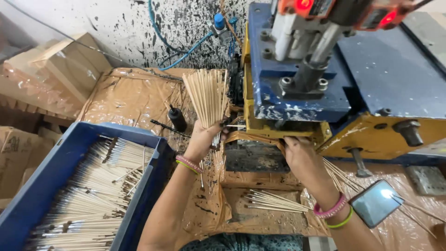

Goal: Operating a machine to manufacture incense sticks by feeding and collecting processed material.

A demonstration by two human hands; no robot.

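Head view: left hand (203,137) grips a fanned bundle of thin sticks (207,95), fingers (222,124) wrapped round its lower end, upright beside the blue-and-yellow machine (297,93). Right hand (303,158) reaches under the machine's yellow edge; its fingers are hidden. A blue crate (42,186) of sticks sits left.

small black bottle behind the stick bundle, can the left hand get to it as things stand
Probably not right away: the left hand is full, gripping the upright stick bundle. The black bottle stands close beside it on the brown sheet with nothing between.
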